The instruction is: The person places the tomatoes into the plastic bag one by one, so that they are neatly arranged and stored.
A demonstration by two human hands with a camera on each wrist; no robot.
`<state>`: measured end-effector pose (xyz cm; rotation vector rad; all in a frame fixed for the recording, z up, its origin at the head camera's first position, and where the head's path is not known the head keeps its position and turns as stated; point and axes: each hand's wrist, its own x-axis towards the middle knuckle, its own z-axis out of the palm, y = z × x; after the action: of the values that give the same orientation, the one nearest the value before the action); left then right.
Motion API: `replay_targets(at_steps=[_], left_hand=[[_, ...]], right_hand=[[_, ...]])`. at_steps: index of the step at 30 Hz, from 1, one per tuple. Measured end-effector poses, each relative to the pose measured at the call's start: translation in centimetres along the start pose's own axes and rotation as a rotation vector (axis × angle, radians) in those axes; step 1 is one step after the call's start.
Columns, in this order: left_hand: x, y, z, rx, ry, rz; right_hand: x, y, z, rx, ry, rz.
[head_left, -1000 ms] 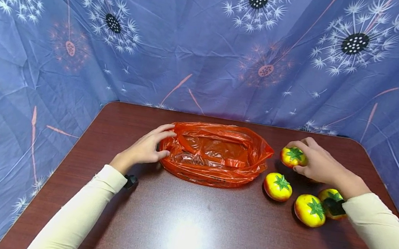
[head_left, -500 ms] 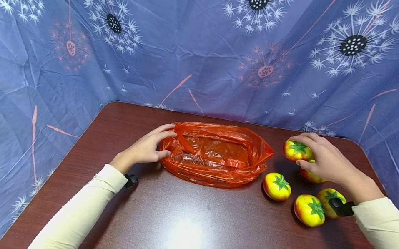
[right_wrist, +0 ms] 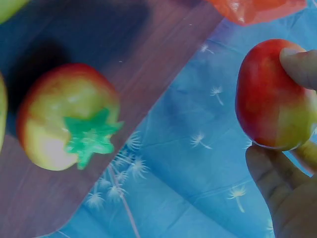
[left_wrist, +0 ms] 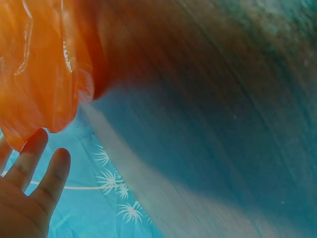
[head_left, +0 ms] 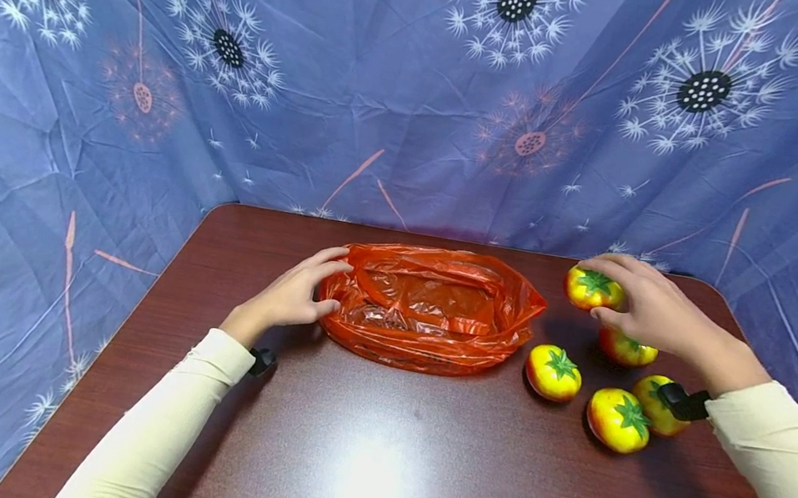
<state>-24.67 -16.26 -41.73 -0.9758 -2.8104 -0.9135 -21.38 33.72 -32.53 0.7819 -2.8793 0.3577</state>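
A thin red plastic bag (head_left: 423, 351) lies with its mouth spread wide on the table. At its left end my left hand (head_left: 290, 292) rests with loosely bent fingers at the rim; in the left wrist view its fingertips (left_wrist: 38, 139) touch the bag's edge. To the right of the bag, my right hand (head_left: 656, 308) holds a yellow-and-red tomato (head_left: 592, 290) with a green star-shaped leaf top, above the table. Thumb and fingers pinch this tomato (right_wrist: 267, 94) from opposite sides in the right wrist view.
Several similar tomatoes stay on the brown table (head_left: 254, 432): one tomato (head_left: 626, 348) under the right hand, another tomato (head_left: 553, 374) beside the bag, a front tomato (head_left: 617, 421) and a tomato (head_left: 658, 405) near the right wrist. A blue dandelion-print cloth (head_left: 359, 92) hangs behind.
My right hand has lifted the tomato up from the others, uncovering the tomato beneath. The left hand and the bag have kept their places.
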Motion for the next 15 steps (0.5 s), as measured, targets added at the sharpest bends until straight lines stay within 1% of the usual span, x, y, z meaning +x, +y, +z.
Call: replay_targets(at_steps=[9, 15], left_hand=[[-0.2, -0.3, 0.0, 0.0, 0.006, -0.004], [-0.3, -0.3, -0.1, -0.005, 0.006, -0.012]], right_hand=[[2.1, -1.5, -1.5, 0.026, -0.05, -0.004], [3.8, -2.8, -2.2, 0.004, -0.03, -0.074]])
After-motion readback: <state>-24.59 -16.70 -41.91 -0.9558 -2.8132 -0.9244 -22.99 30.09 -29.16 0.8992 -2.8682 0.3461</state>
